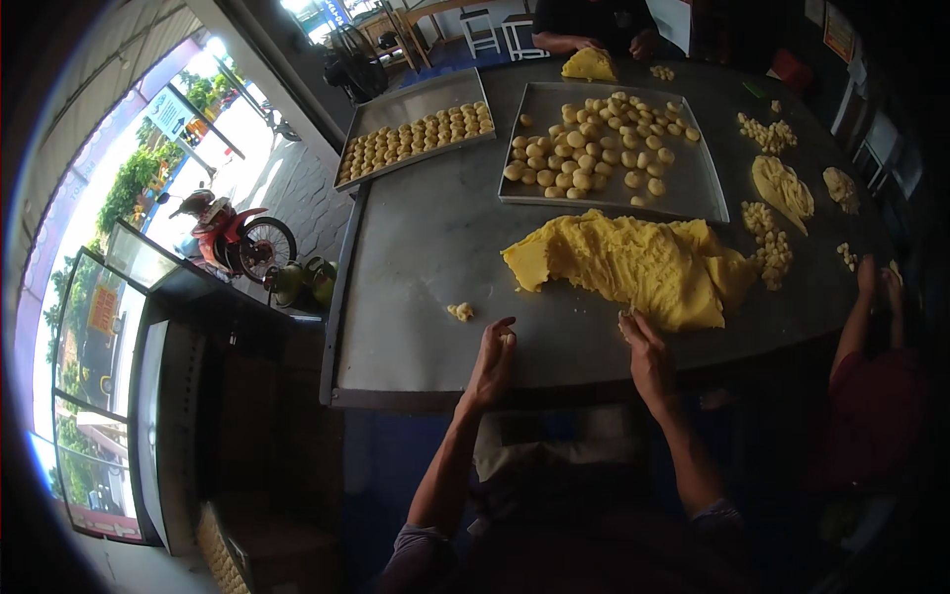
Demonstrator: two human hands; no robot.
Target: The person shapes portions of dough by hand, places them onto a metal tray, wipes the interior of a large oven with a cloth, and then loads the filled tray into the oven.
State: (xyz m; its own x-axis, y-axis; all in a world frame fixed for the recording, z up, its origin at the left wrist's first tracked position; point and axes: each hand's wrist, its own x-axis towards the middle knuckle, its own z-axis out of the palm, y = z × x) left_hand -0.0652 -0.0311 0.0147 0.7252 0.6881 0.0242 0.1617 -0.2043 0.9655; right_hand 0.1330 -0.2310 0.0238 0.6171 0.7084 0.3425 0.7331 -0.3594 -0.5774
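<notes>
A large ragged slab of yellow dough (633, 267) lies across the table in front of me. My right hand (648, 358) is at its near edge, fingers stretched out and their tips close against the dough; whether they touch it I cannot tell. Left of that, my left hand (493, 364) hovers by the table's front edge with fingers extended and apart from the thumb, nothing visible in it. A small clump of dough bits (461, 312) sits on the table just beyond the left hand.
Behind the slab stands a metal tray (614, 205) of loose dough balls (584, 148). A second tray (416, 156) at far left holds balls in rows. Along the right lie dough pieces (782, 188) and small balls (767, 243). Co-workers' hands (869, 287) (643, 45) are at the right and far edges.
</notes>
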